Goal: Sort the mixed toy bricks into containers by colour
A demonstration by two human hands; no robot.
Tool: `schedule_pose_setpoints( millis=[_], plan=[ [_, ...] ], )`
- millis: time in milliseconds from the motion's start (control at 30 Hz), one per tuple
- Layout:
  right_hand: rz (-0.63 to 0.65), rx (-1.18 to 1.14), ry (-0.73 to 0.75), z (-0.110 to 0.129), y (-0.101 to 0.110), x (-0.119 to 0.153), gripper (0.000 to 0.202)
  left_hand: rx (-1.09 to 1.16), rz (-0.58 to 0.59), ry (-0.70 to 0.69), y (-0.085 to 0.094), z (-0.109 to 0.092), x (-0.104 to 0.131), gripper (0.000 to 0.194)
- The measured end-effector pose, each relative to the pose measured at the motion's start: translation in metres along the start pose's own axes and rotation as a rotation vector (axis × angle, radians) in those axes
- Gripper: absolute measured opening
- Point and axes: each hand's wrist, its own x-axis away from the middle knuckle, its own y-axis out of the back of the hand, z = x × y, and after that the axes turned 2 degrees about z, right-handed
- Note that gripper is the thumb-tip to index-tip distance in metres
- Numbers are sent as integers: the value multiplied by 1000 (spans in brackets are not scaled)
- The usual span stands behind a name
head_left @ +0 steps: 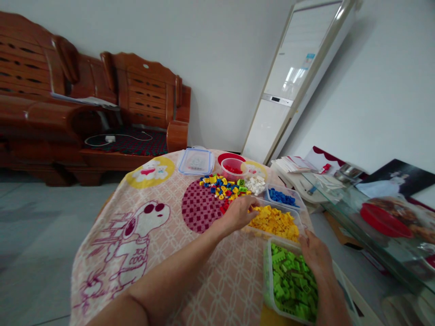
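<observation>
My left hand (239,212) is at the left edge of the clear box of yellow bricks (274,222), fingers bent downward; whatever its fingertips hold is too small to make out. My right hand (314,248) rests against the right end of that box, its fingers curled at the rim. Nearest me stands a box of green bricks (292,280), partly covered by my right forearm. Behind the yellow box is a smaller box of blue bricks (282,197). Loose mixed bricks (226,188) and a heap of white bricks (255,185) lie left of it.
At the table's far side are a clear lid (196,161) and a round tub with red bricks (233,168). A patterned cloth (163,253) covers the table. A glass shelf (360,222) with papers and a red bowl (385,220) stands to the right.
</observation>
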Motion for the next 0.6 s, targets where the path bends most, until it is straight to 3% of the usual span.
schedule_pose_setpoints(
  millis=[133,200,333,467,600],
  plan=[
    [-3,-26,20,-1,0,0,48,-196,-283,118,25,51,-5,30],
    [-1,-40,30,-2,-2,-1,48,-262,-356,214,34,77,-7,35],
    [-7,-55,50,-6,-9,-2,51,-324,-348,221,38,113,-23,42],
    [-9,-66,51,-7,-12,-3,51,-330,-337,149,37,128,-48,61],
    [1,-78,37,-6,-12,-2,53,-331,-324,199,39,139,-65,86]
  ],
)
